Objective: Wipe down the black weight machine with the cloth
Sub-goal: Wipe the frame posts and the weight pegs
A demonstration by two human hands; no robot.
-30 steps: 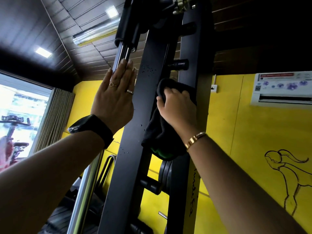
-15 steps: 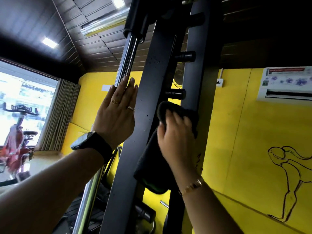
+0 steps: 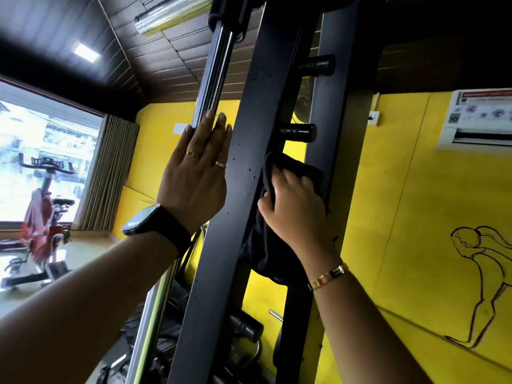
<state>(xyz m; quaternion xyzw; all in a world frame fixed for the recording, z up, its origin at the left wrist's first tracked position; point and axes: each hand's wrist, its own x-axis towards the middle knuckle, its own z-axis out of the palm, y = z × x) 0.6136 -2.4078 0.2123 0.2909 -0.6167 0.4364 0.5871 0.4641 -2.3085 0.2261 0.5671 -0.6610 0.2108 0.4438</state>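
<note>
Between the uprights of the black metal weight machine [image 3: 243, 189], my right hand [image 3: 295, 209] clutched the soft black cloth [image 3: 293, 166]; my left hand [image 3: 195, 176] lay flat, fingers straight, against the front upright. Wiping upward, I judged, could knock my knuckles on the round black peg [image 3: 297, 132] above.

Nothing legible from where I stood. The AC unit [image 3: 479, 120] on the yellow wall [image 3: 401, 189] carried a red strip label [image 3: 487, 94] along its top w/ pale print, too blurred to read (the finer line under it, same story). A small square badge [image 3: 454, 118] sat near its left edge, symbol unclear. A white tag [image 3: 181, 128] by the chrome rod [image 3: 213, 79] looked blank. Dark marks on the black weight machine [image 3: 343, 162], low on the upright nearest the AC, couldn't be made out.
</note>
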